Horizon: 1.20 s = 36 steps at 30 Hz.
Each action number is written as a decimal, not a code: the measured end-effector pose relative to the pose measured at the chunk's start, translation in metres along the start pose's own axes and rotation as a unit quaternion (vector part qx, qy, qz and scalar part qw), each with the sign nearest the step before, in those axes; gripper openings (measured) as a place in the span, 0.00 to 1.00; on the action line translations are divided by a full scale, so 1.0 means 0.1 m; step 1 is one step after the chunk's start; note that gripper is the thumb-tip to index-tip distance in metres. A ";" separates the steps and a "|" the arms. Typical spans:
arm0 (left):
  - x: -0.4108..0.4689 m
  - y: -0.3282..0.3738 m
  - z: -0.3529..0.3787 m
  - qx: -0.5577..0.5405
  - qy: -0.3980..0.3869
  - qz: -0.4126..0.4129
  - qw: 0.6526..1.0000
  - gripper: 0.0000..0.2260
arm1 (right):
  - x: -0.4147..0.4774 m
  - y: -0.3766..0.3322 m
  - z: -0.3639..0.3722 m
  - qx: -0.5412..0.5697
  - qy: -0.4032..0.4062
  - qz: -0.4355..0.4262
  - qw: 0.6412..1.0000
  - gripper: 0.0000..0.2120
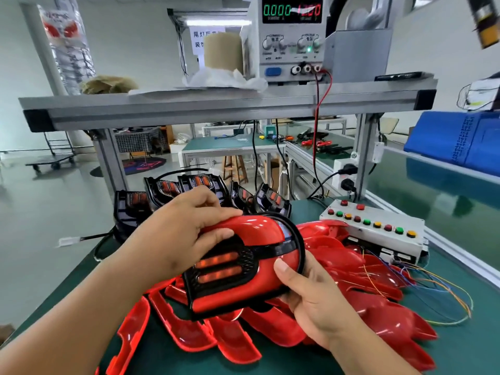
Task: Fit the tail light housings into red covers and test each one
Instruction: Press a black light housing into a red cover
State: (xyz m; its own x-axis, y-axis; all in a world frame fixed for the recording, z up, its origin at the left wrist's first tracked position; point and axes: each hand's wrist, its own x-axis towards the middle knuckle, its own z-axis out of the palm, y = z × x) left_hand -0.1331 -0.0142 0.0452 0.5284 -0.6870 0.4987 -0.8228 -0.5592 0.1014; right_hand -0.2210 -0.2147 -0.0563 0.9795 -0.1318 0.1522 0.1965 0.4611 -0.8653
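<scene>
Grip on red cover (259, 228) with housing (224, 269), left hand (184, 234) curled atop, right hand (311, 301) curled beneath.

The left hand (186, 231) and right hand (311, 301) are bare. Both forearms are bare too. Fingernails are cut short.

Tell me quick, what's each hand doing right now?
Left hand: closed on the red cover, fingers curled over its top edge.
Right hand: closed on the same cover's lower right side, thumb pressing on top.
</scene>
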 end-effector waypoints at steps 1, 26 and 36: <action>0.00 0.04 0.02 -0.008 0.004 -0.004 1.000 0.17 | 0.00 0.00 0.00 0.001 -0.001 0.002 1.000 0.22; -0.01 0.25 0.14 0.061 -0.017 -0.021 0.998 0.22 | 0.01 0.01 -0.03 0.023 -0.013 0.015 1.000 0.22; 0.02 0.31 0.12 0.075 -0.032 -0.033 0.996 0.22 | -0.01 -0.04 0.02 0.082 -0.023 0.010 0.996 0.22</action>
State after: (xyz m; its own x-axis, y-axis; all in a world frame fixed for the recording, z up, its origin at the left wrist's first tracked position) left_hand -0.1553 -0.0388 0.0394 0.5973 -0.6714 0.4387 -0.7474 -0.6644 0.0007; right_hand -0.2232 -0.2149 -0.0519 0.9835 -0.0828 0.1607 0.1780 0.6001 -0.7799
